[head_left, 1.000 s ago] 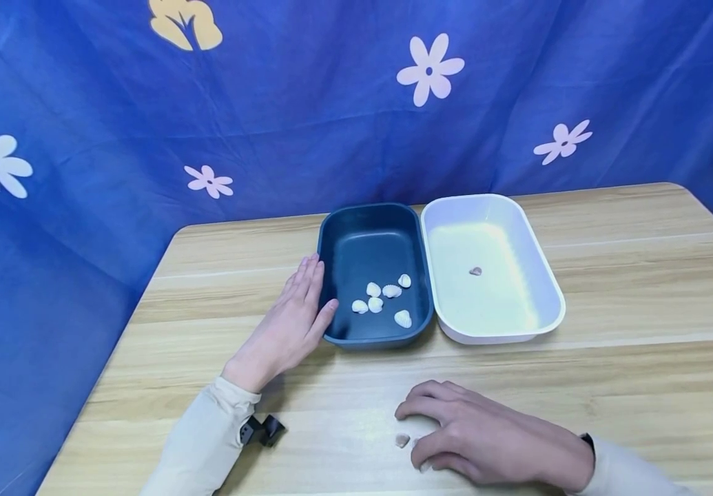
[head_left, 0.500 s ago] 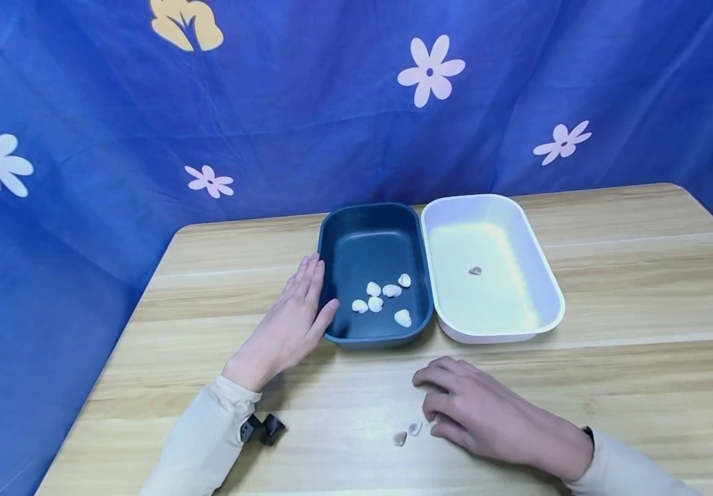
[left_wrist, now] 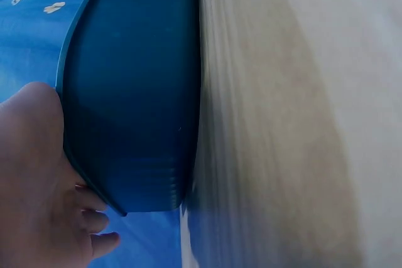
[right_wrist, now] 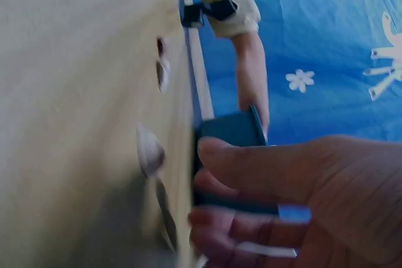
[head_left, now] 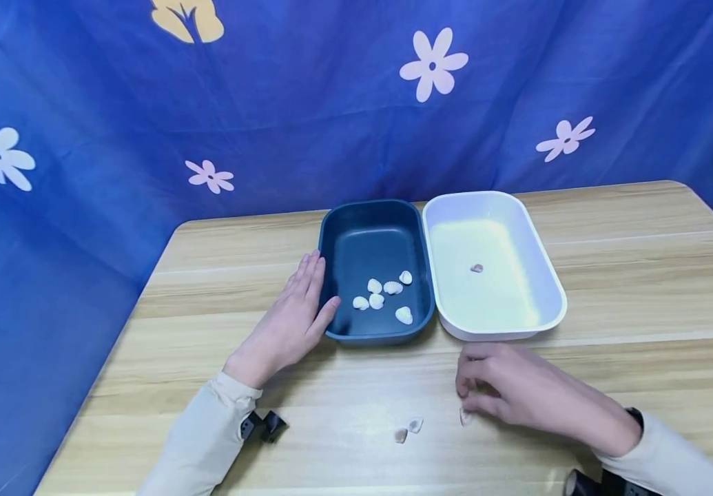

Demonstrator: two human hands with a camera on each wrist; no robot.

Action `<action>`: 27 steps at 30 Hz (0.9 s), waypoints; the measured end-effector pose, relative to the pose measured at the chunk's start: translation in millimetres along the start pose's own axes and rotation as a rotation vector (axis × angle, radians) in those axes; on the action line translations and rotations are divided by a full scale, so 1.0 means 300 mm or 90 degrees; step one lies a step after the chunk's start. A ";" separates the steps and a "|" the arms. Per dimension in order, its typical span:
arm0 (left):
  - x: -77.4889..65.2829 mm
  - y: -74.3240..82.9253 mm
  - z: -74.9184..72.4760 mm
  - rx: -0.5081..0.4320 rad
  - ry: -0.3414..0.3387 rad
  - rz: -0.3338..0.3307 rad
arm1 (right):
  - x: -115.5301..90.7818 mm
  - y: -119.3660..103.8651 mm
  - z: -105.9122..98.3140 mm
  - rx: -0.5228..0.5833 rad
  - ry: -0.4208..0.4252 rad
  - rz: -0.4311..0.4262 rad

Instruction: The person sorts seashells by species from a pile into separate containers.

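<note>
My left hand [head_left: 284, 327] rests along the left side of the dark blue tray [head_left: 371, 331], fingers straight, thumb over its rim. In the left wrist view the palm and fingers [left_wrist: 94, 221] lie beside the tray's outer wall. My right hand [head_left: 532, 393] hovers low over the table in front of the white tray [head_left: 505, 317], fingers loosely bent. Under its thumb lies a small seashell [head_left: 466, 416], apart from the fingers in the right wrist view; nothing shows in its grasp. Two more seashells lie to the left, one brownish [head_left: 401, 435], one pale [head_left: 415, 424].
Several white seashells [head_left: 377, 301] lie in the dark blue tray. One small brownish seashell [head_left: 477, 268] lies in the white tray. Both trays stand side by side on the wooden table [head_left: 207, 275], before a blue flowered curtain [head_left: 306, 103].
My right hand has moved right, away from the two loose seashells, and a third seashell now shows under its thumb further right. My left hand stays at the dark blue tray.
</note>
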State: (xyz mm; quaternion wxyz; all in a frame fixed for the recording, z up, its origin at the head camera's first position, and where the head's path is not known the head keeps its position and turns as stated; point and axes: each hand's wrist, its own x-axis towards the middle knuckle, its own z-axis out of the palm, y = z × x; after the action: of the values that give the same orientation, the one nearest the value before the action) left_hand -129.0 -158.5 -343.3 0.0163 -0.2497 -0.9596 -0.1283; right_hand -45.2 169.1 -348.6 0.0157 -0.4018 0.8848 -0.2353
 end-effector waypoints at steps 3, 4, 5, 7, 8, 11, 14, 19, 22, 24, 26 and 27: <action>0.000 0.000 0.000 -0.001 0.001 0.000 | -0.009 -0.016 0.024 -0.051 -0.034 0.075; 0.000 -0.001 -0.001 -0.001 0.002 0.000 | -0.011 -0.023 0.035 -0.075 -0.039 0.095; 0.000 -0.001 0.000 -0.001 0.004 0.001 | -0.012 -0.030 0.048 -0.099 -0.038 0.108; -0.001 0.000 -0.001 -0.002 0.004 0.001 | -0.014 -0.044 0.065 -0.129 -0.042 0.127; -0.001 0.000 -0.002 -0.003 0.003 0.002 | -0.015 -0.051 0.070 -0.133 -0.044 0.132; 0.002 0.001 -0.002 -0.005 0.002 0.000 | -0.015 -0.062 0.076 -0.100 -0.050 0.126; 0.002 0.002 -0.002 -0.009 0.001 -0.002 | -0.011 -0.057 0.073 -0.033 -0.054 0.095; 0.005 0.000 -0.006 -0.012 -0.003 -0.007 | 0.000 -0.026 0.062 0.077 -0.058 0.050; 0.005 -0.001 -0.008 -0.015 -0.007 -0.011 | 0.004 -0.003 0.056 0.134 -0.065 0.029; 0.005 0.000 -0.011 -0.016 -0.010 -0.012 | 0.007 0.011 0.055 0.160 -0.062 0.016; 0.005 0.000 -0.014 -0.019 -0.013 -0.013 | 0.009 0.022 0.058 0.185 -0.052 0.002; 0.005 0.001 -0.016 -0.021 -0.015 -0.015 | 0.010 0.026 0.060 0.194 -0.048 -0.003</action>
State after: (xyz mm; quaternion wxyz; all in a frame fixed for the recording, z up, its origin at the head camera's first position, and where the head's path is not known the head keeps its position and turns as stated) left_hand -130.3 -158.9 -338.4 -0.0004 -0.2402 -0.9604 -0.1412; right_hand -48.9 164.2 -367.5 0.1092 -0.4057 0.8367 -0.3513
